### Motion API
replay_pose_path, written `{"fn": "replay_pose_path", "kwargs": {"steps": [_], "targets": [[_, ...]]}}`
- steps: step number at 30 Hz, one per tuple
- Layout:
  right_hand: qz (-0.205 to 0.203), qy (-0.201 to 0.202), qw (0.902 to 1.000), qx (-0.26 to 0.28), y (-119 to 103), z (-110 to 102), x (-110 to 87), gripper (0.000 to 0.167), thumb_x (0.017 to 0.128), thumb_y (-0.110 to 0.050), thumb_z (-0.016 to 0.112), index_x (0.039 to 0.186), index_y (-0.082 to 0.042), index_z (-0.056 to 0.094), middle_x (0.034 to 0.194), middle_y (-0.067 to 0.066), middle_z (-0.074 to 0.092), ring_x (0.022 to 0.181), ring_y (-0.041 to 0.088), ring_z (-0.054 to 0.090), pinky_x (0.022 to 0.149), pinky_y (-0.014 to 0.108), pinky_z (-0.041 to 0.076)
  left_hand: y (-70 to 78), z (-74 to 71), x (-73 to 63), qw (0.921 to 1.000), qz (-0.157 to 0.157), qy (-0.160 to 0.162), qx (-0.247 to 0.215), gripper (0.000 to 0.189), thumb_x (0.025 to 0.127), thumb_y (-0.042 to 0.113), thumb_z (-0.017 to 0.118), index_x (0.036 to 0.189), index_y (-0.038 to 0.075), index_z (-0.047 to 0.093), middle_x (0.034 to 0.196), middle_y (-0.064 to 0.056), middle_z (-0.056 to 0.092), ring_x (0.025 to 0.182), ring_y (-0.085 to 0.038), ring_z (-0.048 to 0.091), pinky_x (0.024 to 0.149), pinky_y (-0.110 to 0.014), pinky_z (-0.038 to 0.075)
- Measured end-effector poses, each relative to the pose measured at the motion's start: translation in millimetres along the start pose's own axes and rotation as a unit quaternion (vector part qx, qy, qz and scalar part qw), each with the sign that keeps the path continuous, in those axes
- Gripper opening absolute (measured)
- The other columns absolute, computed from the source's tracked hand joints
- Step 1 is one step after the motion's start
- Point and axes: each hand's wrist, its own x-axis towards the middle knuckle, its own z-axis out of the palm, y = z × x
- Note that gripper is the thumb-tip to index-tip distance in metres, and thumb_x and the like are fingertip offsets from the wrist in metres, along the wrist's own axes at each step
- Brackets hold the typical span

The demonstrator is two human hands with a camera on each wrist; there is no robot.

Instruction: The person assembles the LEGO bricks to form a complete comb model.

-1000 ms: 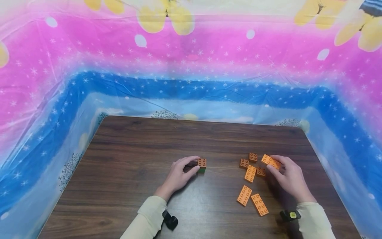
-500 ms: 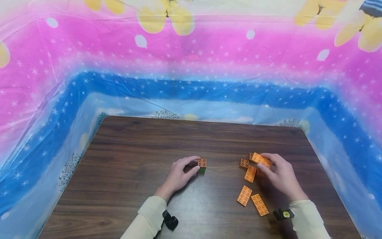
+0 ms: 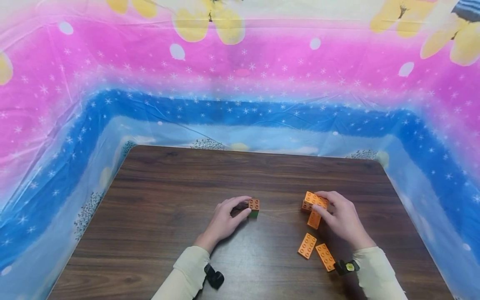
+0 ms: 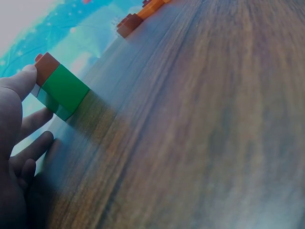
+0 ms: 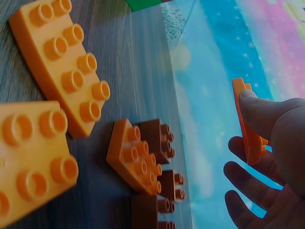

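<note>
On the table, my left hand (image 3: 223,218) holds a small stack between thumb and fingers, a brown brick (image 3: 253,203) on top of a green block (image 4: 66,88). My right hand (image 3: 343,221) pinches an orange studded toy brick (image 3: 312,197). In the right wrist view this held orange brick (image 5: 248,129) is seen edge-on, raised above the loose bricks. Beneath it in the head view lie an orange brick (image 3: 314,221) and a brown brick (image 3: 304,206); the other brown bricks are hidden there by the hand and the held brick.
Two loose orange bricks (image 3: 307,246) lie nearer the front, one partly behind the right wrist camera (image 3: 346,266). Several small brown bricks (image 5: 157,140) show in the right wrist view. A patterned cloth (image 3: 240,112) surrounds the dark wooden table (image 3: 168,179) on its far sides.
My right hand has moved left with the orange brick, from the right of the loose bricks to over them. My left hand and the stack have stayed in place.
</note>
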Motion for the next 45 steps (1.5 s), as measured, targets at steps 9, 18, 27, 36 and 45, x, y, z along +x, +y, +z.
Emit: {"fn": "replay_pose_path", "kwargs": {"steps": [9, 18, 27, 36, 45], "targets": [[-0.002, -0.009, 0.9999, 0.014, -8.0, 7.8, 5.2, 0.038, 0.094, -0.02, 0.082, 0.129, -0.011, 0.07, 0.115, 0.005, 0.07, 0.096, 0.018, 0.067, 0.078, 0.048, 0.062, 0.2, 0.0, 0.1, 1.0, 0.0, -0.002, -0.001, 0.038, 0.102, 0.031, 0.071, 0.139, 0.021, 0.069, 0.123, 0.007, 0.074, 0.118, -0.02, 0.067, 0.107, -0.057, 0.041], [-0.005, -0.023, 0.9995, 0.019, -18.5, 15.7, 11.2, 0.036, 0.096, -0.025, 0.08, 0.129, -0.014, 0.07, 0.116, 0.002, 0.07, 0.092, 0.014, 0.063, 0.075, 0.044, 0.056, -0.4, 0.2, 0.5, 1.0, 0.007, -0.001, 0.0, 0.039, 0.102, 0.03, 0.071, 0.138, 0.016, 0.069, 0.122, 0.005, 0.075, 0.117, -0.022, 0.068, 0.106, -0.056, 0.042], [-0.012, -0.028, 0.999, 0.034, -25.5, 21.7, 14.8, 0.037, 0.096, -0.028, 0.08, 0.129, -0.016, 0.07, 0.115, -0.001, 0.07, 0.095, 0.014, 0.063, 0.079, 0.047, 0.055, -1.0, 0.4, 0.3, 1.0, 0.005, -0.002, 0.001, 0.039, 0.102, 0.03, 0.071, 0.139, 0.017, 0.068, 0.122, 0.005, 0.075, 0.117, -0.021, 0.068, 0.106, -0.056, 0.042], [-0.025, -0.036, 0.9981, 0.043, -34.7, 29.9, 18.1, 0.036, 0.097, -0.028, 0.079, 0.13, -0.017, 0.07, 0.115, -0.002, 0.069, 0.092, 0.013, 0.062, 0.076, 0.043, 0.055, -0.2, 0.1, 0.2, 1.0, 0.004, -0.003, -0.001, 0.039, 0.103, 0.03, 0.071, 0.139, 0.017, 0.068, 0.123, 0.006, 0.075, 0.117, -0.021, 0.067, 0.106, -0.056, 0.042], [-0.017, -0.051, 0.9973, 0.049, -44.7, 37.3, 20.1, 0.037, 0.098, -0.033, 0.077, 0.132, -0.02, 0.071, 0.121, -0.002, 0.067, 0.093, 0.015, 0.06, 0.074, 0.035, 0.049, 0.3, 0.0, -0.1, 1.0, 0.002, -0.001, -0.007, 0.038, 0.102, 0.03, 0.071, 0.139, 0.019, 0.069, 0.123, 0.007, 0.075, 0.118, -0.021, 0.067, 0.107, -0.057, 0.041]]}}
